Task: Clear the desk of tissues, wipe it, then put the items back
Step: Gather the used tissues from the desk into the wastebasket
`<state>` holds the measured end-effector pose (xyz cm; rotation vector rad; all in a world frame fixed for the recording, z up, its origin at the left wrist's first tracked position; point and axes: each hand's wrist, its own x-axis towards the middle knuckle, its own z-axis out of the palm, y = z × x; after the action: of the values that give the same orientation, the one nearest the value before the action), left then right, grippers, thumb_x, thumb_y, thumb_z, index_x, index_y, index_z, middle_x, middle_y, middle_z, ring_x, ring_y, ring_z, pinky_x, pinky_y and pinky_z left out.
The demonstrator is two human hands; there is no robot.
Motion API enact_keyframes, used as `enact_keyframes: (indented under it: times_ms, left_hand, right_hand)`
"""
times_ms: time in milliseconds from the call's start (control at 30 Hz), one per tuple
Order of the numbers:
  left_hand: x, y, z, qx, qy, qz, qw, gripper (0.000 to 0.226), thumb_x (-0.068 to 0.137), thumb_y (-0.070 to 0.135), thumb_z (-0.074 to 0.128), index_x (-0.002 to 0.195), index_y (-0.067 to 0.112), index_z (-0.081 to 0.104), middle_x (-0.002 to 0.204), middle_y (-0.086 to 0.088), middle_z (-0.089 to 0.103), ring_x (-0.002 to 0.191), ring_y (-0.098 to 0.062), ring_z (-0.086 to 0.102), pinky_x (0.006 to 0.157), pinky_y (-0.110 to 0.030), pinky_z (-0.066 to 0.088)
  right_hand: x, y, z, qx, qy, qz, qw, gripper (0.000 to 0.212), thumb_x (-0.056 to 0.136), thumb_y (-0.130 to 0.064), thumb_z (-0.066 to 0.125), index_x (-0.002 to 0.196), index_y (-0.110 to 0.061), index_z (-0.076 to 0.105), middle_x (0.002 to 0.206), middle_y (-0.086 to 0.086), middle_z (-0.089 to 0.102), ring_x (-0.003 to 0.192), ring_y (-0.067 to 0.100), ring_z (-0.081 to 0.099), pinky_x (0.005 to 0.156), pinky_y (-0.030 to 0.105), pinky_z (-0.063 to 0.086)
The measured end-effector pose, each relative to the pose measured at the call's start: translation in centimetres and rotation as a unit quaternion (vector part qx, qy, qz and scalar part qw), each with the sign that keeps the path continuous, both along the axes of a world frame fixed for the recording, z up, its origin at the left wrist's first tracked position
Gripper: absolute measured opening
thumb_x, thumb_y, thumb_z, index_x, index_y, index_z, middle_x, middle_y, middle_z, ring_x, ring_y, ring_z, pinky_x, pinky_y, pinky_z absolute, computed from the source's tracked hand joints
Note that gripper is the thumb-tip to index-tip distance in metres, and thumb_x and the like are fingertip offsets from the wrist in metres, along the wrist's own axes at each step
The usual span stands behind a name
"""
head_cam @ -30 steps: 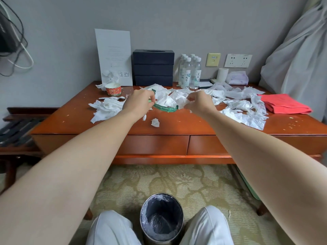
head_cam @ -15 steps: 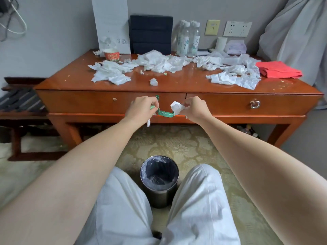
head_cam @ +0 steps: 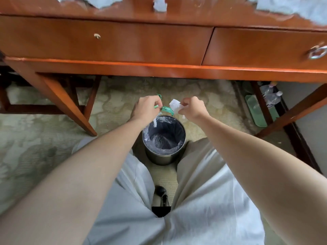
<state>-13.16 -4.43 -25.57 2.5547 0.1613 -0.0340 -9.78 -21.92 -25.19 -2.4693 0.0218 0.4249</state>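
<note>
Green strip (head_cam: 166, 109) pinched in left hand (head_cam: 146, 108), tissue (head_cam: 174, 105) gripped in right hand (head_cam: 192, 108), above lined bin (head_cam: 160, 158).

Two hands: the left hand (head_cam: 145, 108) and the right hand (head_cam: 192, 107), one green strip (head_cam: 166, 109) between them, one crumpled tissue (head_cam: 174, 105) in the right. One bin (head_cam: 164, 156) stands at centre frame. The desk (head_cam: 159, 69) has two drawers (head_cam: 115, 43) and one ring pull (head_cam: 317, 52).

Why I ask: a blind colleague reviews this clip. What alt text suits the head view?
A seated person's left hand pinches a green strip and the right hand grips a crumpled tissue over a lined bin on the floor between their legs. Ahead, a wooden desk bears more tissues.
</note>
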Motion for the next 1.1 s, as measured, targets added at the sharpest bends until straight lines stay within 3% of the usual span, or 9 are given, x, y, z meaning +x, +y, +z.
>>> enact_keyframes:
  times_ms: [200, 333, 467, 567, 700, 867, 1000, 1100]
  left_hand:
    - [3.0, 0.1, -7.6, -0.028, 0.109, 0.046, 0.993, 0.016, 0.09, 0.015, 0.065, 0.097, 0.027, 0.072, 0.107, 0.0, 0.07, 0.096, -0.025, 0.063, 0.074, -0.029, 0.046]
    - [4.3, 0.0, -11.6, -0.047, 0.159, 0.053, 0.985, 0.016, 0.087, 0.014, 0.07, 0.094, 0.027, 0.072, 0.1, -0.001, 0.07, 0.091, -0.025, 0.065, 0.079, -0.034, 0.054]
    - [5.5, 0.0, -14.9, -0.065, 0.187, 0.043, 0.979, 0.017, 0.086, 0.011, 0.072, 0.097, 0.023, 0.073, 0.098, -0.002, 0.07, 0.093, -0.023, 0.065, 0.082, -0.032, 0.053]
    - [5.7, 0.4, -16.8, -0.07, 0.224, 0.005, 0.972, 0.026, 0.088, 0.016, 0.072, 0.113, 0.022, 0.069, 0.111, -0.003, 0.069, 0.095, -0.024, 0.065, 0.087, -0.032, 0.052]
    - [5.7, 1.2, -18.2, -0.039, 0.317, -0.072, 0.945, 0.059, 0.091, 0.021, 0.069, 0.145, 0.017, 0.044, 0.138, -0.009, 0.056, 0.109, -0.03, 0.061, 0.095, -0.039, 0.049]
    - [5.7, 1.7, -17.5, -0.032, 0.326, -0.095, 0.94, 0.067, 0.09, 0.022, 0.07, 0.149, 0.016, 0.039, 0.135, -0.013, 0.056, 0.115, -0.028, 0.059, 0.1, -0.043, 0.048]
    - [5.7, 1.8, -15.4, 0.011, 0.298, -0.13, 0.946, 0.066, 0.091, 0.026, 0.07, 0.148, 0.016, 0.04, 0.144, -0.009, 0.05, 0.125, -0.026, 0.054, 0.104, -0.043, 0.044]
    - [5.5, 2.2, -13.3, 0.017, 0.28, -0.13, 0.951, 0.065, 0.089, 0.029, 0.071, 0.146, 0.017, 0.042, 0.145, -0.009, 0.049, 0.127, -0.027, 0.052, 0.105, -0.043, 0.043]
  right_hand:
    - [3.1, 0.7, -7.6, -0.008, 0.065, 0.007, 0.998, 0.026, 0.084, -0.008, 0.065, 0.109, -0.016, 0.067, 0.109, 0.009, 0.066, 0.1, 0.026, 0.059, 0.074, 0.025, 0.04]
    - [4.5, 1.3, -11.6, -0.022, 0.11, 0.015, 0.994, 0.027, 0.084, -0.011, 0.067, 0.11, -0.017, 0.065, 0.111, 0.009, 0.066, 0.104, 0.029, 0.061, 0.081, 0.03, 0.048]
    - [5.4, 1.7, -14.8, -0.042, 0.144, 0.027, 0.988, 0.028, 0.083, -0.014, 0.069, 0.111, -0.015, 0.064, 0.113, 0.011, 0.065, 0.106, 0.031, 0.06, 0.084, 0.033, 0.049]
    - [5.9, 1.7, -16.5, -0.04, 0.163, 0.039, 0.985, 0.032, 0.083, -0.013, 0.072, 0.114, -0.016, 0.065, 0.116, 0.007, 0.066, 0.107, 0.027, 0.061, 0.088, 0.033, 0.051]
    - [6.1, 1.5, -17.9, -0.034, 0.171, 0.047, 0.984, 0.032, 0.083, -0.01, 0.072, 0.114, -0.018, 0.067, 0.116, 0.001, 0.067, 0.108, 0.02, 0.062, 0.09, 0.027, 0.05]
    - [6.2, 1.5, -17.3, -0.016, 0.178, 0.046, 0.983, 0.028, 0.083, -0.012, 0.073, 0.111, -0.017, 0.068, 0.113, 0.004, 0.068, 0.1, 0.018, 0.063, 0.085, 0.025, 0.05]
    - [5.9, 1.9, -15.4, -0.005, 0.169, 0.059, 0.984, 0.029, 0.083, -0.013, 0.075, 0.11, -0.016, 0.069, 0.111, 0.003, 0.069, 0.101, 0.017, 0.064, 0.085, 0.022, 0.048]
    - [5.4, 2.2, -13.5, -0.004, 0.156, 0.064, 0.986, 0.027, 0.082, -0.013, 0.075, 0.108, -0.017, 0.07, 0.11, 0.003, 0.07, 0.102, 0.018, 0.064, 0.091, 0.027, 0.051]
